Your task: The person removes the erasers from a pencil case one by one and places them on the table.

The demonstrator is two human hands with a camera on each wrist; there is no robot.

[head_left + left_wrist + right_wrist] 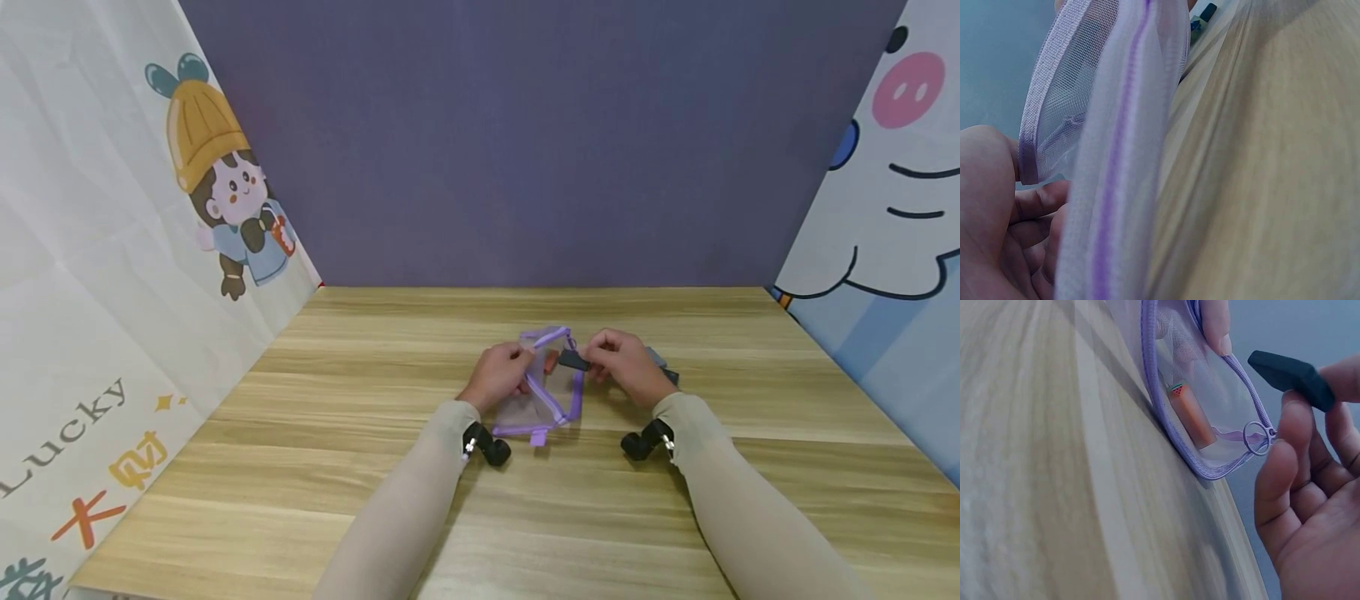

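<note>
A see-through mesh zip pouch (525,410) with purple trim stands with its mouth unzipped, facing right. My left hand (498,375) pinches the pouch's upper edge between thumb and fingers. Inside the mesh lies a small orange block (1192,417) with a watermelon-slice picture at one end. In my right hand (621,365), thumb and fingertips pinch a small, dark, flat block (1291,376); its exact kind I cannot tell. This block is held at the pouch's mouth, close to the round zip pull (1257,438).
Behind my right hand, a grey item (655,357) and a black item (671,377) lie on the wooden table (360,392), partly hidden. A small green item with a black end (1201,25) shows past the pouch in the left wrist view. A dark panel (525,150) stands along the back edge.
</note>
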